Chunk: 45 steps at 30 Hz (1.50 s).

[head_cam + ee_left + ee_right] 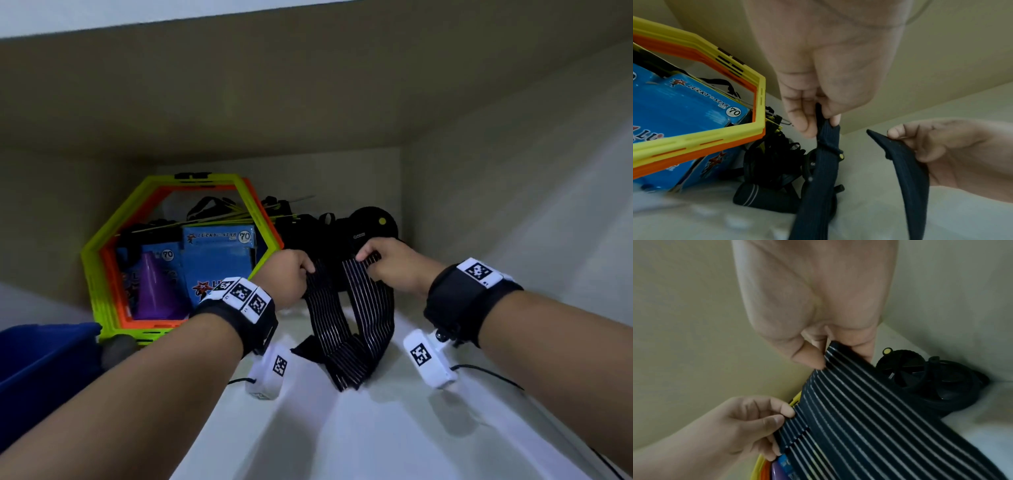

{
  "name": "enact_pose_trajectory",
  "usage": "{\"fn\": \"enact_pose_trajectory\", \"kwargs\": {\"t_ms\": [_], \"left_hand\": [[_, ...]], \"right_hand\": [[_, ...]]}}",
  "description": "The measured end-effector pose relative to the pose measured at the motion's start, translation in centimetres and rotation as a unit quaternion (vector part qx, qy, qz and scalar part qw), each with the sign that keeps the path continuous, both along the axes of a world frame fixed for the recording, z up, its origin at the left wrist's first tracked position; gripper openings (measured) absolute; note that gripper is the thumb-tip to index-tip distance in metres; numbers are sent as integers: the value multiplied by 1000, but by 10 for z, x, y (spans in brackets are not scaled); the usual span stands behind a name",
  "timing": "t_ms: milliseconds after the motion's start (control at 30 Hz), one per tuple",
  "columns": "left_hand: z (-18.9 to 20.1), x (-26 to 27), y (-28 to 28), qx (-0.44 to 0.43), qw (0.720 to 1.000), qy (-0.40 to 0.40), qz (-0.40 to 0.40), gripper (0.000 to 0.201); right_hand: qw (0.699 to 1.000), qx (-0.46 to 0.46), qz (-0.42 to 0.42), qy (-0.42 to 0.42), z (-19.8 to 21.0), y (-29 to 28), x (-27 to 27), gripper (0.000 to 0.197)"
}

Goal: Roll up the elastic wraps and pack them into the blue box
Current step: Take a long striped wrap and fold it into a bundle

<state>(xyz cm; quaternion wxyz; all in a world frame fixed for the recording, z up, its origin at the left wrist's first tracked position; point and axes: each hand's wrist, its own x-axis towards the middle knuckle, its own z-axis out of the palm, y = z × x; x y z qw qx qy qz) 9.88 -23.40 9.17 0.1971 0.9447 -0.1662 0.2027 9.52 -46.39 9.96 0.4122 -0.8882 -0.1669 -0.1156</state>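
Observation:
A long black elastic wrap [346, 325] with thin white stripes hangs in a loop between my two hands above the white shelf [342, 428]. My left hand [291, 274] pinches one end of the wrap [827, 134] between thumb and fingers. My right hand [383, 255] pinches the other end [840, 356], and the striped band [869, 410] runs down from it. The slack middle rests folded on the shelf. The blue box [37, 363] sits at the left edge, partly cut off. A rolled black wrap [758, 196] lies on the shelf behind.
Yellow and orange hexagon rings [102, 260] lean against the back left wall, with blue cartons [219, 260] and a purple cone [154, 287] inside. A black wheel [925, 379] and tangled black straps [772, 157] fill the back corner. Walls close in left, back and right.

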Motion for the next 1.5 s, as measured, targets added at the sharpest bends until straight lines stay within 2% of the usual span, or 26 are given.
{"fn": "enact_pose_trajectory", "kwargs": {"t_ms": [100,200,367,467,633,767,1000,1167,1300,1500], "left_hand": [[10,1,2,-56,998,2,-27,29],[16,2,5,-130,988,30,-73,30],[23,0,19,-242,959,93,-119,29],[28,-3,31,-281,942,123,-136,31],[29,-6,50,-347,911,149,-165,20],[28,-9,58,-369,898,153,-184,11],[21,-17,76,-354,905,128,-195,19],[19,-18,85,-356,905,144,-182,21],[22,-26,88,-354,903,154,-187,18],[38,-32,87,-374,903,91,-188,19]], "right_hand": [[997,61,57,-2,5,9,-4,40],[989,143,35,-17,1,26,-3,44],[979,191,-9,-70,-5,47,5,45],[975,209,-2,-77,-7,58,3,44],[969,231,4,-89,-8,84,0,43],[968,234,0,-93,-9,99,-4,42],[975,184,-55,-113,-18,115,-13,46],[971,205,-50,-109,-19,120,-27,41],[971,163,-55,-167,-14,125,-38,40],[979,126,-48,-152,0,121,-51,57]]}}
